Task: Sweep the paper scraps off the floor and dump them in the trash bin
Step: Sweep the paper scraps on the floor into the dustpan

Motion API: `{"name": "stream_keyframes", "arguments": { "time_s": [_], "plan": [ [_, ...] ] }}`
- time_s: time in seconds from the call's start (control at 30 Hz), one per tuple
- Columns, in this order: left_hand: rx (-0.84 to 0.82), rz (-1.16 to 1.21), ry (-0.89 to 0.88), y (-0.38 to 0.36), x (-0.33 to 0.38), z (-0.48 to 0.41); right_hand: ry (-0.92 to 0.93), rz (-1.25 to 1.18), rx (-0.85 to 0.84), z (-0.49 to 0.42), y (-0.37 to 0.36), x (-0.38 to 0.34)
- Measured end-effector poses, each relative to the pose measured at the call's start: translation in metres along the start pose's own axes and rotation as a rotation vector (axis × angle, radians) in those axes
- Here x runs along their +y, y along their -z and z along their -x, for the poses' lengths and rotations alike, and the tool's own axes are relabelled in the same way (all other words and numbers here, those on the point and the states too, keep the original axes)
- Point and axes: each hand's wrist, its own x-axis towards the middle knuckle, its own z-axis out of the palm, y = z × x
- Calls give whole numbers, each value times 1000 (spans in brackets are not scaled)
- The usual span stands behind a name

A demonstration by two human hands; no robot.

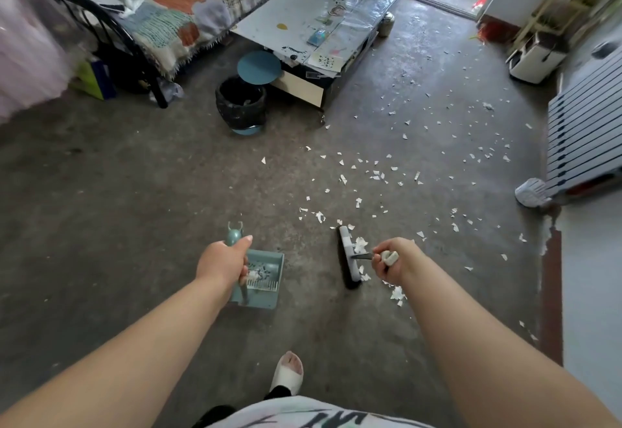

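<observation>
My left hand (223, 261) grips the upright handle of a teal dustpan (266, 279) that rests on the concrete floor and holds a few white scraps. My right hand (392, 259) grips the white handle end of a broom whose grey head with black bristles (346, 259) stands on the floor to the right of the dustpan. White paper scraps (377, 176) are strewn over the floor ahead and to the right, with a small pile (397, 293) beside the broom under my right wrist. A black-lined trash bin (240, 104) with its teal lid raised stands ahead.
A low white table (303, 20) stands behind the bin, and a bed with a patterned blanket (175, 13) is at the left. A white radiator (585, 131) lines the right wall. My foot in a white slipper (287, 373) stands near the bottom.
</observation>
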Motion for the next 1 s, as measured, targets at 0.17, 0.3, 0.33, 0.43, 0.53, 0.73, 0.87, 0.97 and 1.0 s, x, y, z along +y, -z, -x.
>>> {"name": "stream_keyframes", "arguments": {
  "time_s": [0.17,0.3,0.33,0.43,0.53,0.73,0.87,0.97,1.0],
  "plan": [
    [-14,-24,-14,-11,8,1,23,31,-36,11,2,-1],
    [-24,-66,-18,-18,12,-5,-24,-63,-87,21,5,-22],
    [-24,-78,-21,-19,14,-7,-37,-85,-96,21,3,-27],
    [-30,-76,-18,-21,19,-15,-89,-157,-130,24,-5,-32],
    [-48,-74,-14,-18,24,-25,-145,-254,-160,27,-17,-24],
    [-93,-62,-17,-3,38,-54,-131,-166,-109,18,-58,-13],
    [-137,-47,-4,13,47,-81,-160,-180,-64,0,-80,0],
    [-145,-40,20,28,54,-103,-200,-211,-80,-7,-101,-1],
    [-147,-38,30,35,57,-112,-203,-221,-67,-6,-113,-5]
  ]
}}
